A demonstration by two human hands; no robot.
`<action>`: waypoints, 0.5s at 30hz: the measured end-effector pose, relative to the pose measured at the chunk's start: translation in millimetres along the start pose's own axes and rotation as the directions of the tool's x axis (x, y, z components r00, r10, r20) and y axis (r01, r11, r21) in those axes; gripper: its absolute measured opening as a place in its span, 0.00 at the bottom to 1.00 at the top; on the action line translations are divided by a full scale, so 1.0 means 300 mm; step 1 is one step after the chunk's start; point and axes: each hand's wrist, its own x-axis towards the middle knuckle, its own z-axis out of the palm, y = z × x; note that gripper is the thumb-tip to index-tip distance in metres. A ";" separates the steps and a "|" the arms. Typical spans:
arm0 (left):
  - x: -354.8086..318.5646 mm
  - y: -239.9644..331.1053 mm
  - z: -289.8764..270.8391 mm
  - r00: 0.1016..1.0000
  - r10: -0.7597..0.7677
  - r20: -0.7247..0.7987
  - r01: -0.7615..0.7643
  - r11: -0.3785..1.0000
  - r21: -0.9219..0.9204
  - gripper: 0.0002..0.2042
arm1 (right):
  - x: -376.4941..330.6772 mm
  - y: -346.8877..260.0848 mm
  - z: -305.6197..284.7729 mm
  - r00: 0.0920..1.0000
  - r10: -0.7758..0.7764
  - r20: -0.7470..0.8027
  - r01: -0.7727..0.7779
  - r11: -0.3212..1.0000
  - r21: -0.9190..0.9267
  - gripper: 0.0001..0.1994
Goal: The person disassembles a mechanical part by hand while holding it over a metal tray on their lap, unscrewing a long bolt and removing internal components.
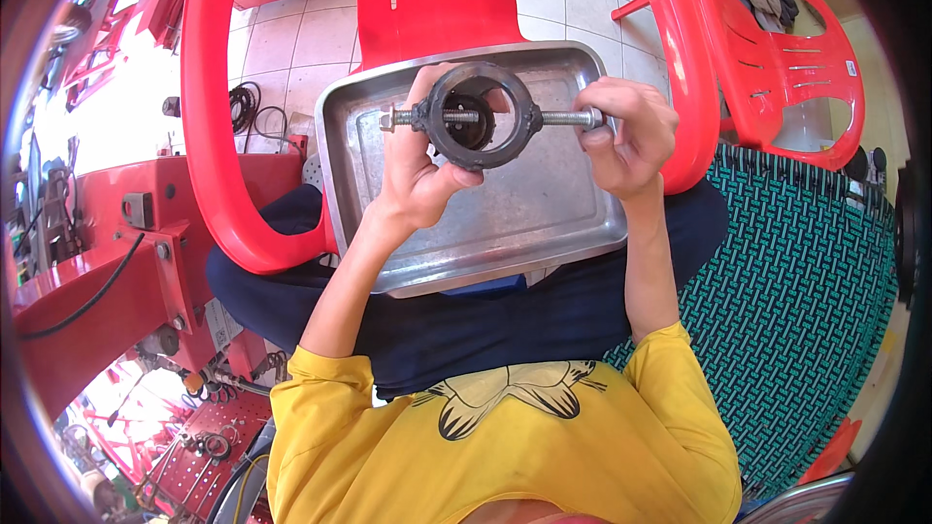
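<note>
My left hand (413, 180) is closed around a black metal ring collar (525, 114), fingers behind it and thumb at its lower edge. The collar is held up over a shallow steel tray (573, 218), its round opening facing me. From its left side sticks a short bolt (396, 119); a threaded shank also shows across the opening. A longer silver bolt (566, 118) stands out from the collar's right side. Its head is pinched between the thumb and fingers of my right hand (633, 131).
The tray rests on a red plastic chair (209, 116) in front of me. Another red chair (796, 68) stands at the far right, beside a green-and-black woven surface (796, 301). Red metal machinery (107, 252) fills the left, and a black cable (243, 107) lies on the tiled floor.
</note>
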 end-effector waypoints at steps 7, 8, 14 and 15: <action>-0.001 0.005 0.016 0.998 0.006 -0.069 -0.007 1.000 -0.007 0.41 | -0.023 -0.037 0.059 0.963 0.207 -0.172 -0.185 0.973 0.137 0.12; 0.000 0.006 0.015 0.998 0.009 -0.065 -0.010 1.000 -0.015 0.41 | -0.024 -0.035 0.060 0.967 0.193 -0.168 -0.172 0.976 0.131 0.12; -0.001 0.003 -0.002 1.000 0.000 -0.002 0.000 1.000 0.002 0.42 | -0.008 -0.016 0.033 0.997 0.064 -0.033 -0.064 0.998 0.005 0.10; 0.003 0.004 0.006 1.000 0.003 -0.010 -0.003 1.000 0.001 0.42 | -0.008 -0.025 0.048 0.991 0.088 -0.101 -0.087 0.996 0.008 0.10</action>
